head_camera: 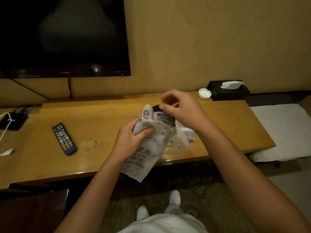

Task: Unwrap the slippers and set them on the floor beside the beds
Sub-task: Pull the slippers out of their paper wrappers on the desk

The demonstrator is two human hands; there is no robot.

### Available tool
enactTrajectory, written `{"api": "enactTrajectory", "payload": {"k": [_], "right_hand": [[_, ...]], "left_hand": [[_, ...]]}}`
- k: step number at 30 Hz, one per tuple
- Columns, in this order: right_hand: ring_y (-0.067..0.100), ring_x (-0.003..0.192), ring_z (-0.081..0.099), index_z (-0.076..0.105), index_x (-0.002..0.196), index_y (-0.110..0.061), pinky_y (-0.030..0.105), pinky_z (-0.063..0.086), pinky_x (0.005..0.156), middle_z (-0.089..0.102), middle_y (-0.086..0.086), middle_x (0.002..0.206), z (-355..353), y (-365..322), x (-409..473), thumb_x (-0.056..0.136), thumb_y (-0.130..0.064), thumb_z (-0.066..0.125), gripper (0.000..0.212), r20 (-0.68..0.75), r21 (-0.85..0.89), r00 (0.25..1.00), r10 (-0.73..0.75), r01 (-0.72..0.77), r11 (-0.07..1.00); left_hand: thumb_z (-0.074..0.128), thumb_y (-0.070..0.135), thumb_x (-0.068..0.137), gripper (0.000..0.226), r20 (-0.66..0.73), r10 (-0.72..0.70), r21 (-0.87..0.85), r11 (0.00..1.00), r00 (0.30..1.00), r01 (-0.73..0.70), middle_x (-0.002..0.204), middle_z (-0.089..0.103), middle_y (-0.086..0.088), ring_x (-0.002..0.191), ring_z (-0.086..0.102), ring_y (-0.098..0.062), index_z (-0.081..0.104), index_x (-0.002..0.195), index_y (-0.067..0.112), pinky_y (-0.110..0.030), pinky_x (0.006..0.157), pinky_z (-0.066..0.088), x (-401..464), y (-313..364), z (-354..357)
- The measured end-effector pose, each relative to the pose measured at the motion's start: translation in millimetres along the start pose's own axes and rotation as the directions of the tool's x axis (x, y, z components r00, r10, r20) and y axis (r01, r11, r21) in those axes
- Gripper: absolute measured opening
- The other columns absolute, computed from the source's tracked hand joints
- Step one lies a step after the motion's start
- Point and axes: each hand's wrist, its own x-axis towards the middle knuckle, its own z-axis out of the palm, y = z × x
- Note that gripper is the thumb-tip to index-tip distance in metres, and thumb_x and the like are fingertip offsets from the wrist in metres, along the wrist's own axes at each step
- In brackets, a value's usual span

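A white printed wrapper bag [143,157] with grey lettering hangs over the front edge of the wooden desk [104,125]. My left hand [133,138] grips the bag around its middle. A dark slipper [164,116] sticks out of the bag's torn top. My right hand [180,110] pinches the slipper's upper end with thumb and fingers. More crumpled white wrapping [183,137] lies on the desk just right of the bag, partly hidden by my right forearm.
A black remote [64,138] lies on the desk's left part, a black set-top box [12,121] with white cables at the far left. A white ashtray [204,93] and black tissue box [228,89] stand at the back right. A television [64,36] hangs above. Patterned carpet [198,187] below.
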Motion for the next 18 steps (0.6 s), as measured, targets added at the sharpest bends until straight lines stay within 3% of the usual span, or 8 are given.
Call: {"api": "enactTrajectory", "payload": {"k": [3, 5, 8, 10, 13, 18], "right_hand": [[0.001, 0.081, 0.066, 0.072, 0.098, -0.025, 0.021, 0.050, 0.068, 0.071, -0.012, 0.088, 5.9, 11.0, -3.4, 0.090, -0.028, 0.069, 0.010, 0.122, 0.018, 0.992, -0.024, 0.022, 1.000], [0.000, 0.081, 0.066, 0.071, 0.100, -0.032, 0.020, 0.052, 0.066, 0.071, -0.014, 0.090, 7.5, 14.7, -7.0, 0.086, -0.036, 0.066, 0.016, 0.198, 0.024, 0.979, -0.037, 0.033, 0.999], [0.000, 0.090, 0.066, 0.067, 0.110, -0.038, 0.025, 0.058, 0.072, 0.070, -0.016, 0.101, 8.2, 17.3, -7.1, 0.075, -0.042, 0.066, 0.035, 0.399, -0.026, 0.917, -0.005, 0.017, 1.000], [0.002, 0.094, 0.066, 0.068, 0.114, -0.033, 0.030, 0.058, 0.079, 0.070, -0.015, 0.105, 9.8, 20.7, -5.1, 0.077, -0.037, 0.070, 0.037, 0.445, -0.002, 0.896, -0.002, 0.004, 1.000], [0.009, 0.098, 0.069, 0.068, 0.112, -0.029, 0.038, 0.059, 0.087, 0.072, -0.006, 0.106, 8.9, 24.9, -2.7, 0.078, -0.029, 0.081, 0.036, 0.407, 0.137, 0.913, -0.016, -0.044, 0.990], [0.020, 0.090, 0.073, 0.063, 0.105, -0.020, 0.033, 0.060, 0.075, 0.076, 0.007, 0.096, -2.4, 27.6, 10.6, 0.078, -0.016, 0.082, 0.033, 0.166, 0.460, 0.984, -0.066, -0.018, 0.888]], "left_hand": [[0.075, 0.022, 0.088, 0.022, 0.038, 0.004, 0.047, 0.999, 0.999, -0.006, 0.102, 0.074, 0.016, 0.090, 0.071, 0.000, 0.070, 0.107, 0.031, -0.013, 0.068, 0.054, 1.9, -1.3, -4.7], [0.076, 0.025, 0.086, 0.023, 0.069, -0.012, 0.089, 0.996, 0.998, 0.005, 0.101, 0.074, 0.019, 0.089, 0.070, 0.002, 0.070, 0.106, 0.034, -0.011, 0.067, 0.052, 2.5, -2.9, -6.2], [0.077, 0.030, 0.084, 0.025, 0.092, -0.012, 0.163, 0.987, 0.996, -0.003, 0.100, 0.073, 0.017, 0.088, 0.070, 0.000, 0.070, 0.108, 0.034, -0.016, 0.067, 0.055, 3.9, -4.2, -7.2], [0.077, 0.033, 0.084, 0.025, 0.104, -0.021, 0.182, 0.983, 0.994, 0.002, 0.101, 0.074, 0.013, 0.089, 0.070, -0.003, 0.070, 0.108, 0.032, -0.025, 0.071, 0.058, 5.0, -4.8, -9.0], [0.078, 0.038, 0.083, 0.029, 0.158, -0.049, 0.151, 0.988, 0.986, 0.025, 0.104, 0.074, 0.011, 0.091, 0.071, -0.005, 0.069, 0.110, 0.032, -0.029, 0.074, 0.060, 7.7, -3.0, -13.8], [0.085, 0.039, 0.076, 0.042, 0.294, -0.096, 0.091, 0.993, 0.951, 0.072, 0.111, 0.075, 0.010, 0.098, 0.073, -0.009, 0.068, 0.114, 0.034, -0.022, 0.073, 0.059, 6.1, -14.6, -26.0]]}}
